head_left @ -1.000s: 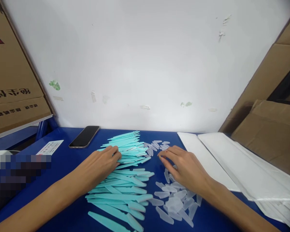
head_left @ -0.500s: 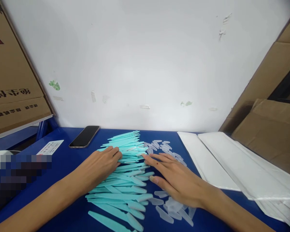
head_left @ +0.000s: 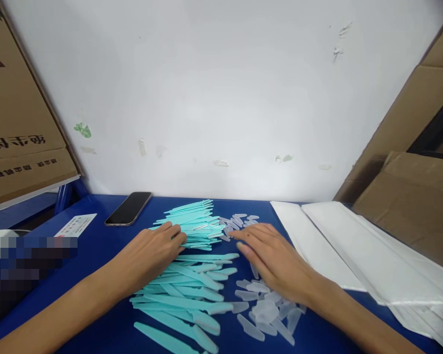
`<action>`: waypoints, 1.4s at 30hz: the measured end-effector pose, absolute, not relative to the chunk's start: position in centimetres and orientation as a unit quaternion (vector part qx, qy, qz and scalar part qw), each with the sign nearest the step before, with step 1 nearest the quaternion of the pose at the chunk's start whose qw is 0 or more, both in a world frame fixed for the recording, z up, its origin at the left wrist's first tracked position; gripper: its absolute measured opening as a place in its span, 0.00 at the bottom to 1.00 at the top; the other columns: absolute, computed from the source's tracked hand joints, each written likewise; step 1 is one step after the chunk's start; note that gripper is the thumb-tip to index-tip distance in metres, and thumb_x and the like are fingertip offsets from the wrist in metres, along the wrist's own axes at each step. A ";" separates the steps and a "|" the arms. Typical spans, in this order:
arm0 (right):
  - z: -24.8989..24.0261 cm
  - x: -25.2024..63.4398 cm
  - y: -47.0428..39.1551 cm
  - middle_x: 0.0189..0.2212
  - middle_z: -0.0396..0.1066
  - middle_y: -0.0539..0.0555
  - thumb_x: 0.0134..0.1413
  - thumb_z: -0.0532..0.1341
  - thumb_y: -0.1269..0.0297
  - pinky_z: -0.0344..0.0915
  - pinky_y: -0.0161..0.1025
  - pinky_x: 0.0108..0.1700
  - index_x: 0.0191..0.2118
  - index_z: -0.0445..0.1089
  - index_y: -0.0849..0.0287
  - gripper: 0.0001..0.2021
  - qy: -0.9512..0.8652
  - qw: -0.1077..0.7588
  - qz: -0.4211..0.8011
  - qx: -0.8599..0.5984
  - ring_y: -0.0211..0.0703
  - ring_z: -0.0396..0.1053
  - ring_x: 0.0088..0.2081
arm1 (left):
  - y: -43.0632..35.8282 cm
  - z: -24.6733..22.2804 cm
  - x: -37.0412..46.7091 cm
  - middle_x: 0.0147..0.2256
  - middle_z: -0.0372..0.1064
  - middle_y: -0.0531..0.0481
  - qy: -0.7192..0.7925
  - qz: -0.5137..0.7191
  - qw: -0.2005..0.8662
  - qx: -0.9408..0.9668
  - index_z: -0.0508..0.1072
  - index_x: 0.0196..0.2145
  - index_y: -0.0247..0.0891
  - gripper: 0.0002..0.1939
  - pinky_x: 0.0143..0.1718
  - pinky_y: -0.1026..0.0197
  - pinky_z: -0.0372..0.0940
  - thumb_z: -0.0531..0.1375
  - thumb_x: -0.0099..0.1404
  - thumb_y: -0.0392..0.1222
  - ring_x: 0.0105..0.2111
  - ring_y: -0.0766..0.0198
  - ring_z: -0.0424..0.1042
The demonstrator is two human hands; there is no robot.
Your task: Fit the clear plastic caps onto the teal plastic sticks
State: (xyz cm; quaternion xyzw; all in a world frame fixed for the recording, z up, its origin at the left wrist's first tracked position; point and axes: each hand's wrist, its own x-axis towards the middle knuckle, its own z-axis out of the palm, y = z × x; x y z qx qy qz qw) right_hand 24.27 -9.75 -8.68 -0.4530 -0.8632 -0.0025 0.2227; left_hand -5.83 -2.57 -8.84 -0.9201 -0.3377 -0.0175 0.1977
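The table (head_left: 96, 241) is blue. On it lie a black phone (head_left: 129, 209), a printed card (head_left: 76, 225), two heaps of turquoise plastic sticks (head_left: 184, 301), cloudy plastic caps (head_left: 265, 313) to their right, and, further right, overlapping white bags (head_left: 358, 246).

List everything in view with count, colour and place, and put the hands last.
Teal pieces: many, teal, near and far piles, mid-table.
Translucent pieces: many, whitish, right of the teal ones.
Phone: one, dark screen, far left of table.
Printed card: one, mostly white, left of table.
Flat packets: several, white, overlapping, right.
Cardboard: brown, both sides, exact count unclear.
Pale object: one, whitish, left edge, partly pixelated.
Table: one, blue, beneath.
Wall: one, white, behind.
Left hand: one, bare, at the teal pieces.
Right hand: one, bare, above the translucent pieces.
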 end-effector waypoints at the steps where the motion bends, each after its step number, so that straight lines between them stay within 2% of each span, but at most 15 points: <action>1: -8.8 24.7 -9.4 0.52 0.74 0.55 0.74 0.48 0.68 0.61 0.53 0.58 0.62 0.66 0.54 0.17 -0.855 0.227 -0.025 -0.465 0.49 0.68 0.54 | -2.6 -8.8 -5.9 0.39 0.71 0.47 -0.336 -0.018 0.192 -0.922 0.73 0.41 0.39 0.04 0.28 0.60 0.56 0.58 0.74 0.34 0.40 0.54 0.72; 3: -9.0 25.6 -8.7 0.50 0.75 0.56 0.72 0.49 0.71 0.63 0.53 0.55 0.58 0.69 0.56 0.17 -0.841 0.220 -0.070 -0.490 0.51 0.68 0.52 | -2.6 -8.9 -6.0 0.39 0.71 0.47 -0.335 -0.019 0.184 -0.924 0.72 0.40 0.39 0.04 0.27 0.61 0.55 0.58 0.74 0.35 0.39 0.55 0.72; 7: -9.4 27.5 -7.7 0.45 0.78 0.57 0.69 0.56 0.69 0.65 0.56 0.51 0.50 0.75 0.57 0.12 -0.812 0.163 -0.134 -0.545 0.54 0.72 0.47 | -2.3 -9.2 -6.3 0.38 0.70 0.48 -0.329 -0.026 0.180 -0.927 0.71 0.39 0.39 0.04 0.25 0.61 0.52 0.58 0.74 0.36 0.38 0.57 0.71; 11: -9.4 28.4 -7.3 0.38 0.79 0.57 0.68 0.58 0.67 0.66 0.55 0.48 0.43 0.78 0.57 0.10 -0.798 0.137 -0.151 -0.567 0.55 0.74 0.42 | -2.3 -9.2 -6.2 0.38 0.70 0.48 -0.325 -0.026 0.176 -0.929 0.72 0.39 0.39 0.04 0.25 0.61 0.51 0.58 0.74 0.35 0.38 0.57 0.71; 18: -9.8 28.2 -7.0 0.41 0.78 0.55 0.67 0.61 0.64 0.67 0.48 0.46 0.43 0.79 0.54 0.08 -0.808 0.150 -0.148 -0.550 0.51 0.74 0.43 | -3.0 -8.1 -5.5 0.40 0.72 0.47 -0.338 -0.007 0.161 -0.927 0.74 0.40 0.38 0.05 0.25 0.62 0.53 0.59 0.73 0.33 0.37 0.58 0.72; 25: -10.2 27.8 -6.9 0.39 0.78 0.54 0.67 0.62 0.66 0.66 0.48 0.46 0.40 0.78 0.55 0.06 -0.809 0.152 -0.148 -0.548 0.50 0.73 0.42 | -3.3 -7.6 -5.6 0.40 0.72 0.47 -0.332 -0.017 0.147 -0.932 0.73 0.39 0.38 0.05 0.25 0.61 0.53 0.58 0.73 0.33 0.36 0.59 0.72; 32: -9.9 27.1 -7.2 0.42 0.78 0.53 0.65 0.64 0.67 0.64 0.50 0.52 0.46 0.77 0.55 0.06 -0.819 0.145 -0.165 -0.530 0.49 0.72 0.47 | -2.8 -7.5 -5.9 0.41 0.71 0.50 -0.326 -0.070 0.087 -0.939 0.72 0.42 0.40 0.06 0.29 0.61 0.56 0.56 0.76 0.35 0.37 0.61 0.72; 36: -9.7 26.8 -7.2 0.38 0.78 0.51 0.66 0.63 0.71 0.56 0.58 0.62 0.38 0.78 0.54 0.07 -0.821 0.136 -0.192 -0.520 0.49 0.73 0.47 | -2.8 -7.4 -6.0 0.40 0.70 0.49 -0.318 -0.095 0.088 -0.939 0.72 0.43 0.40 0.07 0.29 0.60 0.57 0.54 0.76 0.35 0.35 0.61 0.71; 42: -9.2 26.2 -7.7 0.33 0.77 0.55 0.51 0.66 0.84 0.52 0.60 0.65 0.36 0.78 0.58 0.13 -0.830 0.078 -0.244 -0.496 0.52 0.72 0.45 | -2.7 -7.7 -6.2 0.39 0.69 0.49 -0.307 -0.123 0.084 -0.940 0.71 0.43 0.40 0.10 0.32 0.59 0.59 0.49 0.78 0.37 0.37 0.60 0.71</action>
